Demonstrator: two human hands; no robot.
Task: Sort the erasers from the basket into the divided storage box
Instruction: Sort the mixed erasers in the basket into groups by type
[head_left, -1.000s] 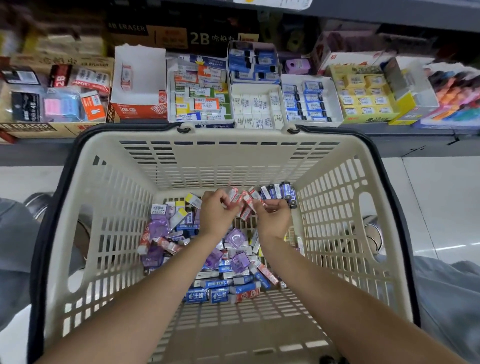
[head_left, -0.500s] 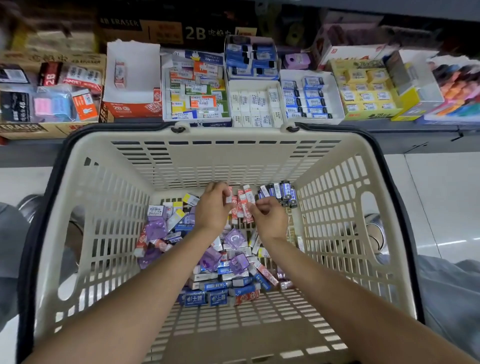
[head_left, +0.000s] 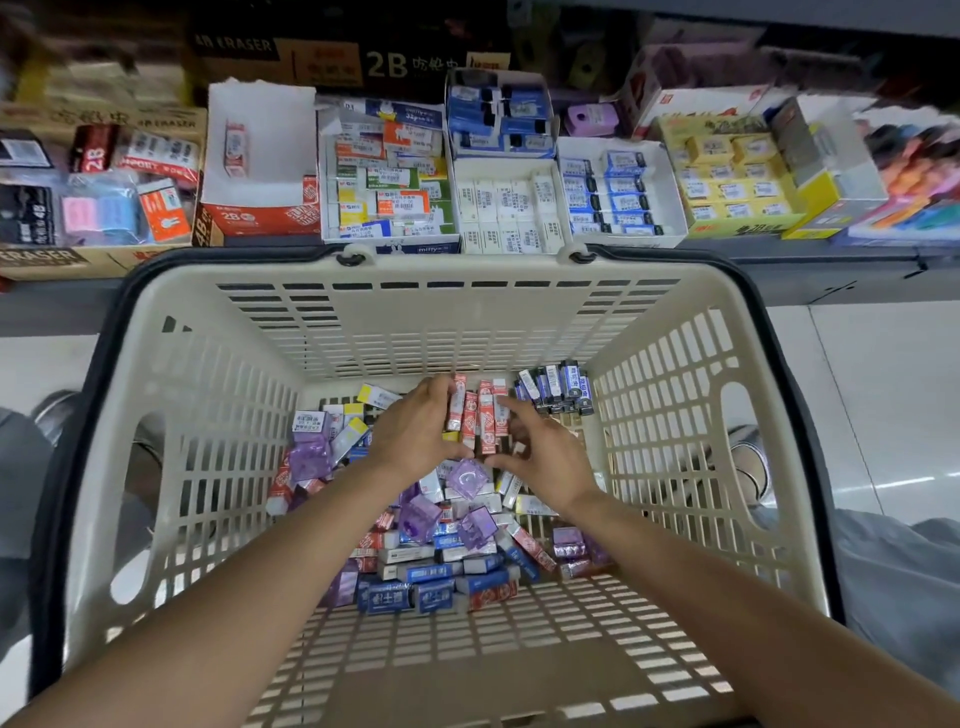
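Left hand (head_left: 415, 431) fingers curl round a row of red-and-white erasers (head_left: 480, 415) at the far end of the basket (head_left: 467, 322), right hand (head_left: 545, 457) closing in, fingers loosely spread, pinching nothing I can confirm. Gathering step, I'd say; next, lift the bunch to the near-empty 2B box (head_left: 260, 156). They're squared up since a second ago.

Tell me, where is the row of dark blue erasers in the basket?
In the head view, the dark blue erasers stand in the basket's far right corner, just right of the red-and-white erasers that both hands are gathering.
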